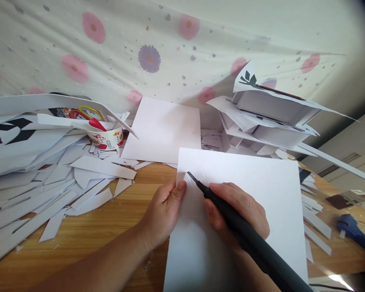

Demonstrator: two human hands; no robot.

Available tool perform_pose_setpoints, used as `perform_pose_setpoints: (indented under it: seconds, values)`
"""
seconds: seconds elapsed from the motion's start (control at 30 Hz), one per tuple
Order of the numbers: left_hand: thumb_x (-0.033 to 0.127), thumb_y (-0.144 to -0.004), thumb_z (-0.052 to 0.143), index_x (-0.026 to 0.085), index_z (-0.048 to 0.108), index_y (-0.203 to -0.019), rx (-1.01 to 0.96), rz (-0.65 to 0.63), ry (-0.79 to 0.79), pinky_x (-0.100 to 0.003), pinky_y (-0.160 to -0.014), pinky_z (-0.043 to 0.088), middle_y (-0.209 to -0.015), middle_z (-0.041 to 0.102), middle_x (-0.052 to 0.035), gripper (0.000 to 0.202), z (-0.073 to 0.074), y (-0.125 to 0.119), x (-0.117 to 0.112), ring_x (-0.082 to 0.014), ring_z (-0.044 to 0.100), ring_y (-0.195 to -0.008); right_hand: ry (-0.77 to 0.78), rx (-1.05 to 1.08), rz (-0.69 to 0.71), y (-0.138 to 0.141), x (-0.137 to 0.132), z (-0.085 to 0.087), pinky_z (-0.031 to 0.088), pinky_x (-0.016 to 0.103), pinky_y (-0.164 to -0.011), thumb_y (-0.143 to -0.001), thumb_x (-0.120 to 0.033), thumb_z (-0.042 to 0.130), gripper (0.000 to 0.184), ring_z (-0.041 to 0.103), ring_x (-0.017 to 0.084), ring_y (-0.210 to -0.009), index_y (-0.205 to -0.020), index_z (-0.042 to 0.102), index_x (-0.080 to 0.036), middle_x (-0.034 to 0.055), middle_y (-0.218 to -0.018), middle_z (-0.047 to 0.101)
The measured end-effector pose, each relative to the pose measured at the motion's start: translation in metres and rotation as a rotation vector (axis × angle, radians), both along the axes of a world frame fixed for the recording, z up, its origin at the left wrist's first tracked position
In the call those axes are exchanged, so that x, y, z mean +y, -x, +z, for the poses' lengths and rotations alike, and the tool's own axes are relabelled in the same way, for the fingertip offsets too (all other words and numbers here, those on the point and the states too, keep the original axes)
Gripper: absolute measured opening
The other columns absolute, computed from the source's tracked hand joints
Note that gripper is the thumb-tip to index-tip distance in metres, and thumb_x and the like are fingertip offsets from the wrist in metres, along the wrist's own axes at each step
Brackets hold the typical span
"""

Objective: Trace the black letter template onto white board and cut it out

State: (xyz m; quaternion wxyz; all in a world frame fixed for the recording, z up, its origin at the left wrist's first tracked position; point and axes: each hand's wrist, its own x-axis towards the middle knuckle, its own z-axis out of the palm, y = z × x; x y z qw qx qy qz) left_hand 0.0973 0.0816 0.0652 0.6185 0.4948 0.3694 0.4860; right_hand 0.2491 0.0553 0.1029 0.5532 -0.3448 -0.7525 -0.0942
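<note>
A large white sheet of board [255,190] lies on the wooden table in front of me. My left hand [164,209] grips its left edge, thumb on top and fingers curled under. My right hand [235,213] rests on the sheet, closed around a long black craft knife [231,219]. The knife's pointed tip touches the sheet close to the upper left corner, just right of my left thumb. A faint curved cut line shows in the sheet beyond the tip.
Heaps of white offcuts [48,190] cover the left of the table. A printed paper cup [108,140] holds scissors and a red tool. Another white sheet [164,129] lies behind. Stacked white boxes [270,117] stand at back right, and a blue tool [354,231] lies at the right edge.
</note>
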Motion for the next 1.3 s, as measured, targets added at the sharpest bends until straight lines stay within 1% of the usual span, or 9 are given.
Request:
perform_pose_setpoints:
  seconds: [0.17, 0.37, 0.57, 0.77, 0.87, 0.97, 1.07, 1.3]
  values:
    - [0.055, -0.086, 0.056, 0.017, 0.064, -0.083, -0.004, 0.005, -0.007, -0.021, -0.060, 0.046, -0.073, 0.062, -0.0019, 0.039, 0.0013, -0.0002, -0.0002, -0.0135, 0.055, -0.067, -0.010, -0.002, -0.010, 0.0004, 0.0003, -0.0008, 0.054, 0.020, -0.051, -0.078, -0.009, 0.064, 0.027, 0.062, 0.011, -0.058, -0.103, 0.061, -0.020, 0.0015, -0.074, 0.066]
    - [0.055, -0.087, 0.055, 0.018, 0.066, -0.093, -0.011, -0.015, 0.012, -0.023, -0.065, 0.048, -0.080, 0.066, -0.0033, 0.038, -0.0001, 0.0009, -0.0013, -0.0164, 0.059, -0.076, 0.015, -0.004, -0.018, 0.0011, -0.0022, -0.0008, 0.055, 0.020, -0.053, -0.078, -0.008, 0.063, 0.027, 0.063, 0.011, -0.059, -0.102, 0.061, -0.019, 0.0017, -0.075, 0.066]
    - [0.054, -0.088, 0.055, 0.018, 0.066, -0.093, -0.013, -0.018, -0.010, -0.022, -0.064, 0.048, -0.083, 0.067, -0.0028, 0.038, 0.0013, 0.0006, -0.0013, -0.0159, 0.059, -0.075, 0.010, -0.006, -0.011, 0.0002, -0.0030, 0.0000, 0.054, 0.021, -0.052, -0.077, -0.007, 0.063, 0.028, 0.063, 0.012, -0.059, -0.103, 0.061, -0.019, 0.0022, -0.076, 0.066]
    - [0.055, -0.087, 0.055, 0.017, 0.064, -0.086, -0.002, 0.002, -0.004, -0.022, -0.062, 0.046, -0.075, 0.063, -0.0014, 0.039, 0.0022, 0.0009, -0.0009, -0.0147, 0.056, -0.071, 0.002, -0.017, -0.026, 0.0013, -0.0030, -0.0002, 0.054, 0.021, -0.051, -0.078, -0.009, 0.064, 0.027, 0.063, 0.012, -0.058, -0.102, 0.061, -0.019, 0.0020, -0.074, 0.066]
    - [0.055, -0.087, 0.055, 0.017, 0.062, -0.081, 0.040, 0.020, -0.027, -0.021, -0.061, 0.044, -0.073, 0.062, -0.0008, 0.039, 0.0014, 0.0015, -0.0002, -0.0133, 0.053, -0.068, -0.042, -0.014, -0.027, 0.0019, -0.0015, -0.0025, 0.054, 0.022, -0.052, -0.076, -0.006, 0.064, 0.030, 0.062, 0.013, -0.058, -0.103, 0.061, -0.018, 0.0029, -0.074, 0.066]
    - [0.054, -0.088, 0.054, 0.017, 0.063, -0.082, 0.053, 0.015, -0.060, -0.021, -0.060, 0.044, -0.074, 0.062, -0.0009, 0.038, 0.0015, 0.0016, 0.0010, -0.0130, 0.052, -0.067, -0.083, -0.039, 0.005, 0.0014, 0.0008, -0.0038, 0.054, 0.023, -0.051, -0.075, -0.003, 0.063, 0.034, 0.062, 0.013, -0.059, -0.106, 0.060, -0.017, 0.0040, -0.075, 0.066]
    - [0.054, -0.088, 0.054, 0.016, 0.063, -0.082, 0.059, 0.019, -0.084, -0.021, -0.057, 0.042, -0.072, 0.061, -0.0006, 0.039, 0.0024, 0.0017, 0.0017, -0.0127, 0.051, -0.064, -0.082, -0.055, 0.030, 0.0005, 0.0019, -0.0033, 0.055, 0.024, -0.051, -0.075, -0.002, 0.063, 0.035, 0.063, 0.014, -0.060, -0.107, 0.059, -0.016, 0.0048, -0.076, 0.067]
    - [0.053, -0.088, 0.054, 0.016, 0.060, -0.076, 0.088, 0.037, -0.108, -0.020, -0.053, 0.039, -0.066, 0.055, 0.0013, 0.039, 0.0045, 0.0022, -0.0007, -0.0111, 0.048, -0.060, -0.084, -0.056, 0.032, -0.0006, 0.0013, -0.0032, 0.056, 0.023, -0.053, -0.074, -0.001, 0.062, 0.035, 0.064, 0.013, -0.061, -0.106, 0.060, -0.015, 0.0053, -0.076, 0.068]
